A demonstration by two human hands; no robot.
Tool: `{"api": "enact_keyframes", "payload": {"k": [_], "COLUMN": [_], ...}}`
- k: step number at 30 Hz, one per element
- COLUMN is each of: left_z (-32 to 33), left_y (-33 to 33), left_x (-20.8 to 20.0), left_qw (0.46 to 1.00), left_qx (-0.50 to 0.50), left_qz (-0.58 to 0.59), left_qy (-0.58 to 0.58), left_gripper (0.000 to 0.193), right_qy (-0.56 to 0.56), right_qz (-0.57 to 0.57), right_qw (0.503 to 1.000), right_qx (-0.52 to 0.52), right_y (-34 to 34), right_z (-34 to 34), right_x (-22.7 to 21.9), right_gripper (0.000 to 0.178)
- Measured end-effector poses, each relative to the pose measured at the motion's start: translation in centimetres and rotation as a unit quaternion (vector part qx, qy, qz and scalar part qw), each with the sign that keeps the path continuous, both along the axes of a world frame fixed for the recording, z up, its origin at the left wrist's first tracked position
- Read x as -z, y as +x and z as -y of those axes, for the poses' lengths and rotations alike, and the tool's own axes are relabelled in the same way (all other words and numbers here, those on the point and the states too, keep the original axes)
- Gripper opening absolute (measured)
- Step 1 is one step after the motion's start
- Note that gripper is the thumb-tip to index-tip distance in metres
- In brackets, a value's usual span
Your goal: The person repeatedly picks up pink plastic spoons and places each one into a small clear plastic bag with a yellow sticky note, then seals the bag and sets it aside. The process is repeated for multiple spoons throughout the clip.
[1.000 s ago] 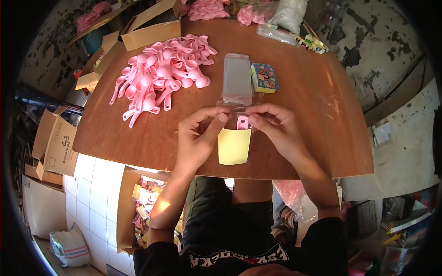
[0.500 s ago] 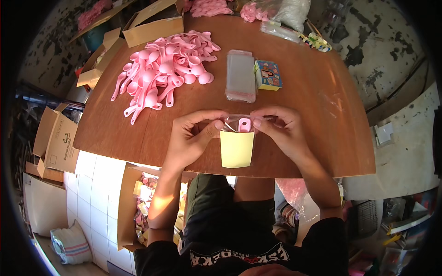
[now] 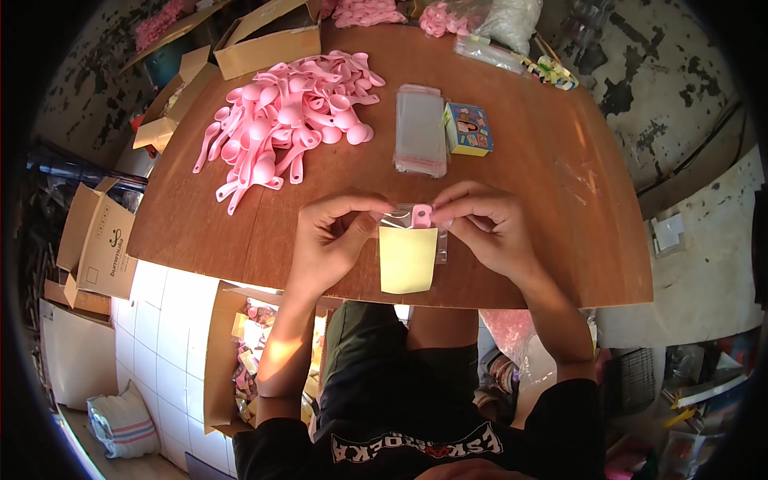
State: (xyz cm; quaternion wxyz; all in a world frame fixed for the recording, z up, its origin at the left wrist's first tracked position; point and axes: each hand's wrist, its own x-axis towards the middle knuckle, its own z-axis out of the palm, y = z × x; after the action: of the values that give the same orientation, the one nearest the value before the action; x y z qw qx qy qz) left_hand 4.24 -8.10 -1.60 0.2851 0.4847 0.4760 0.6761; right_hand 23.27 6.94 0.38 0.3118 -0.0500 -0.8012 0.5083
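Note:
A small clear plastic bag (image 3: 442, 250) is held up over the table's near edge, with a pale yellow card (image 3: 408, 261) inside. Above the card shows the holed handle end of a pink spoon (image 3: 422, 214); the rest of it is hidden behind the card. My left hand (image 3: 336, 240) pinches the bag's upper left corner between thumb and fingers. Fingers of my right hand (image 3: 490, 230) are closed on the upper right of the bag, right beside the spoon handle. Beyond my hands lie a stack of clear bags (image 3: 420, 132) and a stack of printed cards (image 3: 470, 130).
A heap of pink spoons (image 3: 288, 120) covers the far left of the brown table (image 3: 552, 176). Behind it stands an open cardboard box (image 3: 268, 52). More plastic bags (image 3: 488, 54) lie at the far edge. Below the table, a carton (image 3: 220, 360) holds packed items.
My right hand has shifted slightly left, its fingertips now close to the spoon handle. The bag and card have moved a little left, and the bag's right edge shows beside the card.

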Motion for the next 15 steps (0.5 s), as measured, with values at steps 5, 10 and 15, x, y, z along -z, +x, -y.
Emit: {"api": "enact_keyframes", "payload": {"k": [5, 10, 15], "left_z": [0.0, 0.2, -0.2], "left_y": [-0.3, -0.4, 0.0], "left_x": [0.2, 0.1, 0.4], "left_qw": [1.000, 0.999, 0.999], "left_qx": [0.015, 0.028, 0.004], "left_qz": [0.010, 0.035, 0.009], "left_qy": [0.007, 0.008, 0.032], "left_gripper": [0.017, 0.013, 0.012], "right_qy": [-0.017, 0.055, 0.040], "right_qz": [-0.023, 0.014, -0.004], "right_qw": [1.000, 0.998, 0.999], "right_qx": [-0.006, 0.004, -0.004], "right_y": [-0.2, 0.3, 0.3], "right_z": [0.4, 0.4, 0.5], "right_x": [-0.1, -1.0, -0.7], "right_gripper": [0.019, 0.020, 0.020]}}
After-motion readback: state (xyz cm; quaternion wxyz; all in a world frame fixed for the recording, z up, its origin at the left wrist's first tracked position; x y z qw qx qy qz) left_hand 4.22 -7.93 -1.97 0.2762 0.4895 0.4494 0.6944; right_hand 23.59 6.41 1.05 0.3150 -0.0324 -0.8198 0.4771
